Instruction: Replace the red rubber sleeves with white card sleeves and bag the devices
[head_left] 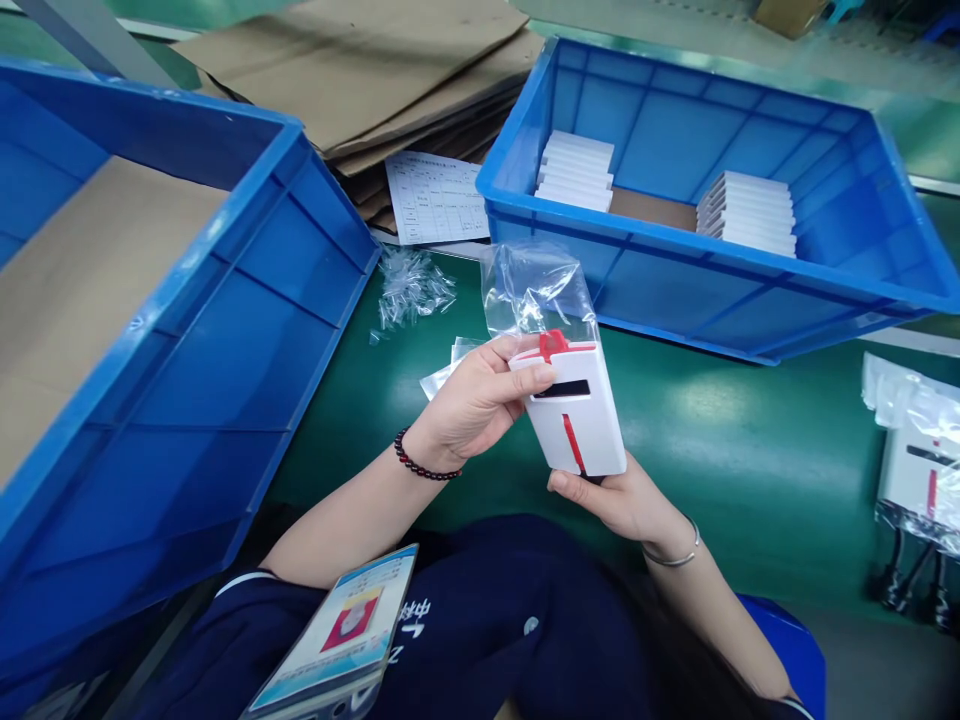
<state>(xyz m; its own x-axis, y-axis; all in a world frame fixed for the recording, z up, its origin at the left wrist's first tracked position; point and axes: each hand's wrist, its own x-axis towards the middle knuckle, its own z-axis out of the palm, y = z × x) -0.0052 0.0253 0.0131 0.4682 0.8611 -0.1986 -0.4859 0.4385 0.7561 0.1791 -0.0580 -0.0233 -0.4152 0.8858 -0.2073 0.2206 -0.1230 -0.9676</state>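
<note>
A flat white plastic device [574, 430] with a black window, a red stripe and a red piece at its top edge is held in front of me. My left hand [487, 395] pinches its upper left side, thumb on the front face near the window. Around its bottom edge, my right hand [611, 495] supports it with the thumb at the lower corner and the other fingers hidden behind. A clear plastic bag [536, 285] rises beyond the device's top; I cannot tell whether the device is partly inside it.
Right of centre, a blue crate [675, 270] holds two stacks of white devices [746, 215]. Another blue crate [247, 330] stands at left. Small clear plastic pieces [412, 285], a printed sheet [439, 200], cardboard sheets [360, 70] and bagged devices [922, 460] lie around the green table [705, 430].
</note>
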